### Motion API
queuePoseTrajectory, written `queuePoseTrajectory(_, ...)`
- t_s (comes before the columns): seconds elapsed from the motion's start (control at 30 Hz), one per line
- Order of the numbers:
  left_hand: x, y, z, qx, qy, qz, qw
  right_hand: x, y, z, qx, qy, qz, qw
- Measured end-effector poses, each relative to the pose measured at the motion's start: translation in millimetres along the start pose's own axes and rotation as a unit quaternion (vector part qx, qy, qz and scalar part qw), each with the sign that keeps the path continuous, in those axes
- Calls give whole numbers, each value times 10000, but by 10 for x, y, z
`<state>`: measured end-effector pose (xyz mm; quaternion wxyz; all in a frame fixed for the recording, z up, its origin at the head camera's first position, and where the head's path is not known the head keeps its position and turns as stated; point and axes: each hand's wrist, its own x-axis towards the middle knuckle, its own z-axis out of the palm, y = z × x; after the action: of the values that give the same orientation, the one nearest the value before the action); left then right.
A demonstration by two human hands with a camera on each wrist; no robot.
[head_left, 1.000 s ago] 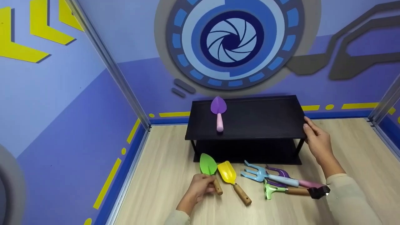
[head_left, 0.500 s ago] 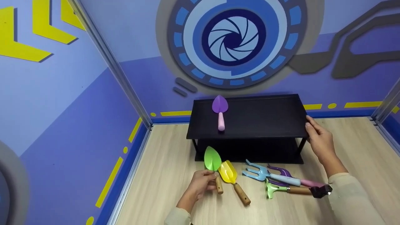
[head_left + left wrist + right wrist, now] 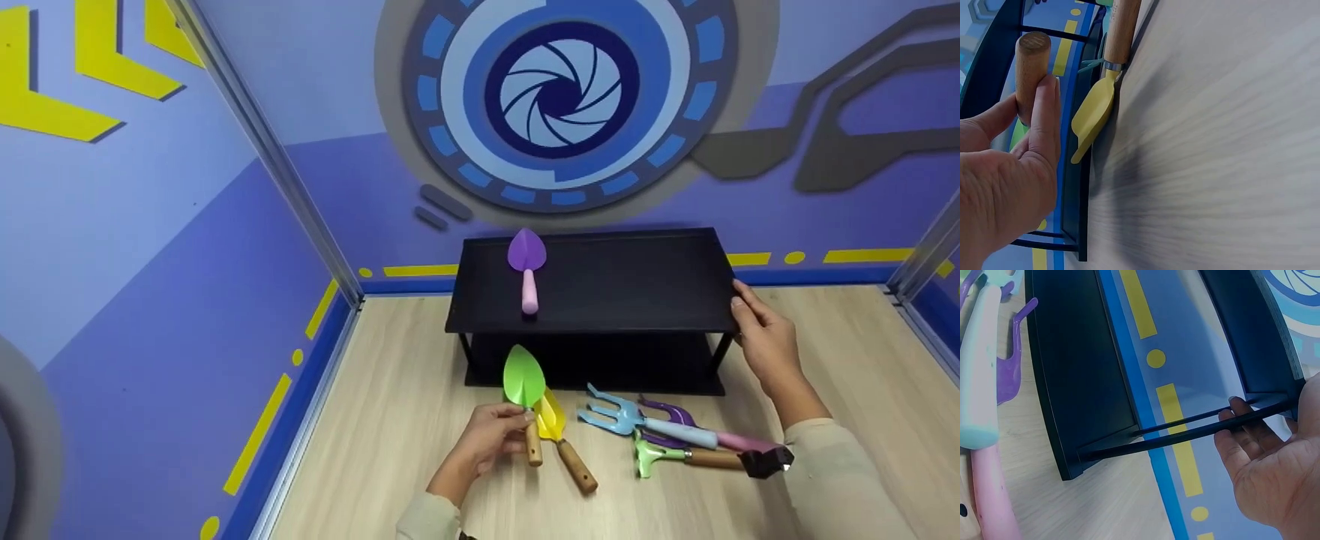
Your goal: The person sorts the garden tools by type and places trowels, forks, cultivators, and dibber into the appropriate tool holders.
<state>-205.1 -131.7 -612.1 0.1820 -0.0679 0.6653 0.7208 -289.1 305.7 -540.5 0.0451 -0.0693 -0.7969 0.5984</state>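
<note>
Near me, a yellow scoop is lying partly behind the green trowel, whose handle the left hand is pinching in front of the black rack. A blue fork, purple fork and green rake are crowding the right, where the right hand is gripping the rack's end. The rack's top is stretching rightward past a purple trowel, the table leftward to the wall.

Left hand pinches a green, leaf-shaped, wooden-handled trowel partly covering a yellow, wooden-handled scoop; contact between them is unclear. Right hand grips right edge of black two-tier rack.
</note>
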Motion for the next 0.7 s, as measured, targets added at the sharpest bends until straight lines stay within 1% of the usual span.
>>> queuePoseTrajectory(0.17,13,52,56,226,55,5,9997,3,22,-2,53,37,-45,10000)
queuePoseTrajectory(0.3,31,100,106,330,107,97,9993,23,26,0,163,5,-58,9999)
queuePoseTrajectory(0.5,22,172,187,249,-42,176,9995,20,27,5,210,32,-59,9998)
queuePoseTrajectory(0.7,6,234,231,226,-155,289,9992,11,25,0,121,60,-104,9999)
